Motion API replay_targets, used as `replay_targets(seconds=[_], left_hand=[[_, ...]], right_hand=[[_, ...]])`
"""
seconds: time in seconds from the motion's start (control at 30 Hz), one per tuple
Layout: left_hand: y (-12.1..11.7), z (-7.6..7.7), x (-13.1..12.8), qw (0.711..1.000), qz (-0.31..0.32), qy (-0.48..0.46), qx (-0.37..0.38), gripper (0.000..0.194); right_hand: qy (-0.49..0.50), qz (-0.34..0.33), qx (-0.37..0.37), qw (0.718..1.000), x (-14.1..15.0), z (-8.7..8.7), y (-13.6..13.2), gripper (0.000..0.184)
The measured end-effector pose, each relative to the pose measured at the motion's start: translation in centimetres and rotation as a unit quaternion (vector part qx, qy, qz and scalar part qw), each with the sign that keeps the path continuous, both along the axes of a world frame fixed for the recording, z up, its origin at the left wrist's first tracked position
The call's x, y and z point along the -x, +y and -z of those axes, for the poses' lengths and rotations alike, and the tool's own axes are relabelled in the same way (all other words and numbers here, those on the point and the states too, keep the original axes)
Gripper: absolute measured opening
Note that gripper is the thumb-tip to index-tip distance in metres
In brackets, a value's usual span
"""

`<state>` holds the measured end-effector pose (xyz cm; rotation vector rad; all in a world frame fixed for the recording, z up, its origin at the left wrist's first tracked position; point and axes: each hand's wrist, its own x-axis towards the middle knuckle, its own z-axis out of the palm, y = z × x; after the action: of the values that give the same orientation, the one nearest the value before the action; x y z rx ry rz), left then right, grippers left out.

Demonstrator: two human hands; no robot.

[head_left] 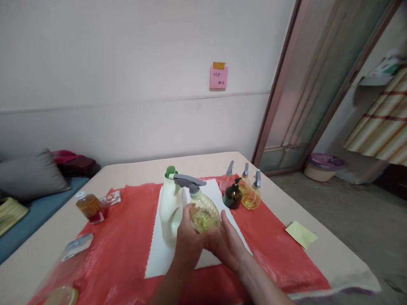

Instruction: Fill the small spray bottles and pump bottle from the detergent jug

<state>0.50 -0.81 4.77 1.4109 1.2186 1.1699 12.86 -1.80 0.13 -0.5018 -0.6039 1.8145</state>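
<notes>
Now the left hand (187, 243) and the right hand (232, 248) together grip the tilted spray bottle (206, 213) over the white sheet (155, 260), beside the jug (169, 214), and it is better to support it from below, firmly but without squeezing.

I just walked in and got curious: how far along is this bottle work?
Probably done: three spray bottles and a dark pump bottle, grouped together with their heads on. In hand: a yellowish sprayer, between the left hand and right hand. Perhaps remaining: setting it down, since it's held beside the white jug.
</notes>
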Motion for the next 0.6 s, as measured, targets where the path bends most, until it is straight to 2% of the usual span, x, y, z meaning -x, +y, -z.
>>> replay_targets(seconds=[0.07, 0.23, 0.37, 0.47, 0.6], left_hand=[[-0.1, 0.1, -0.2, 1.0, 0.005, 0.003, 0.002, 0.076], [0.2, 0.6, 0.0, 1.0, 0.01, 0.003, -0.029, 0.077], [0.8, -0.6, 0.7, 0.995, 0.042, -0.062, -0.07, 0.076], [0.9, -2.3, 0.8, 0.994, 0.047, -0.074, -0.067, 0.061], [0.8, -3.7, 0.8, 0.998, -0.021, -0.061, -0.027, 0.045]], right_hand=[[0.039, -0.029, 0.021, 0.999, 0.6, 0.0, -0.4, 0.073], [0.096, 0.045, 0.089, 0.99, 0.7, -0.3, -0.5, 0.055], [0.083, 0.039, 0.164, 0.982, 0.7, -0.5, -0.3, 0.049], [0.056, 0.023, 0.155, 0.986, 1.1, -0.1, -0.5, 0.049], [0.072, -0.025, 0.099, 0.992, 1.7, 0.3, -1.3, 0.048]])
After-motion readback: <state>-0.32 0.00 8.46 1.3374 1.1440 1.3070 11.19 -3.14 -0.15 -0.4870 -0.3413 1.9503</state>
